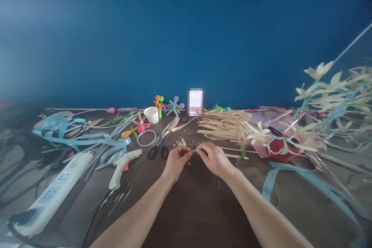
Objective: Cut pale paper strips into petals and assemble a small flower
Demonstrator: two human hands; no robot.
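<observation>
My left hand (178, 161) and my right hand (214, 159) meet over the middle of the dark table, fingertips almost touching. Each is closed in a pinch, with a thin pale strip (194, 151) stretched between them. Its exact material is too small to make out. Just beyond my left fingers lie small cut pale pieces (181, 142). Black-handled scissors (159, 150) rest to the left of that hand. Past my right hand spreads a pile of dry, straw-coloured flat strips (222, 124).
On the left are a white glue gun (120, 168), a power strip (55, 193), thin wires (128, 186), blue ribbon (87, 137) and a tape ring (146, 138). A white cup (151, 115) stands behind. Pale flowers (319, 71) and a red container (281, 151) occupy the right.
</observation>
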